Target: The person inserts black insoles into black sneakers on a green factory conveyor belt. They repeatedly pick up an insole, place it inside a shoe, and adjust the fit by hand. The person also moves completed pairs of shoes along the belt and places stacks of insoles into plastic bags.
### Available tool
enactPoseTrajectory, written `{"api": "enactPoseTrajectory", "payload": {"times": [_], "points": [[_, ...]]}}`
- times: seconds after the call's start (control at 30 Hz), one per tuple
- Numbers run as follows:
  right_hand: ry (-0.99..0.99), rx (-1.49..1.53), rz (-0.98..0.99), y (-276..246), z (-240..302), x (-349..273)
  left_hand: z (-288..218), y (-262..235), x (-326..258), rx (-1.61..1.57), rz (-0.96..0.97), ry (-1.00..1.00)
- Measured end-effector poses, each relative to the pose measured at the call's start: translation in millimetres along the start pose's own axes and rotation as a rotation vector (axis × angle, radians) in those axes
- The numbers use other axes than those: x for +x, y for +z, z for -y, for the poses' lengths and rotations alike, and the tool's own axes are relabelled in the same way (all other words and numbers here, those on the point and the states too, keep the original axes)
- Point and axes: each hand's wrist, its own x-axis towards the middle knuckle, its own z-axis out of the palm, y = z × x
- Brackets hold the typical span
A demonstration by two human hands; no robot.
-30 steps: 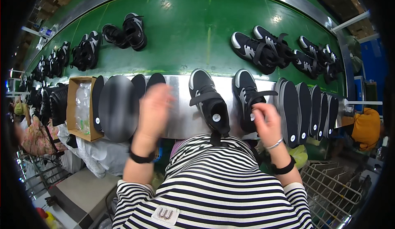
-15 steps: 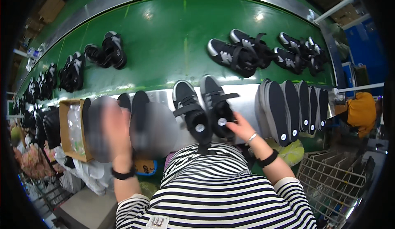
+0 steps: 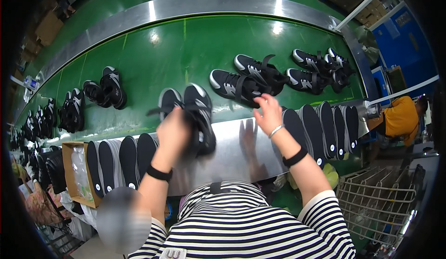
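Observation:
My left hand [image 3: 174, 131] grips a pair of black shoes with white toe caps [image 3: 195, 115] over the near edge of the green conveyor belt [image 3: 186, 49]. Motion blurs the hand. My right hand [image 3: 267, 115] hovers, fingers spread and holding nothing, between the steel ledge [image 3: 241, 152] and another black shoe pair [image 3: 239, 87] on the belt. A row of black insoles [image 3: 320, 126] stands just right of that hand.
More black shoe pairs lie along the belt at left [image 3: 104, 89] and far right [image 3: 318, 70]. Black insoles [image 3: 118, 161] lean beside a cardboard box [image 3: 74, 175] at lower left. A wire basket [image 3: 385, 203] stands at lower right; a person in orange [image 3: 402, 117] is beyond it.
The shoe pair moved from the steel ledge up toward the belt, now in my left hand. My right hand let go of it and rose to the right.

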Motion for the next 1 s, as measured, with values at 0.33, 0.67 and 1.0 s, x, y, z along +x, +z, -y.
{"api": "enactPoseTrajectory", "payload": {"times": [0.33, 0.67, 1.0], "points": [[0.265, -0.249, 0.452, 5.1, -51.1, 69.5, 57.3, 1.9, 60.5, -0.101, -0.345, -0.104], [0.127, -0.196, 0.527, -5.4, 32.7, 31.0, -46.7, 46.9, -40.3, -0.907, 0.27, -0.07], [0.056, 0.255, 0.612, -45.5, 98.3, -97.8, -47.0, 79.7, -83.0, -0.984, 0.05, -0.137]]}}
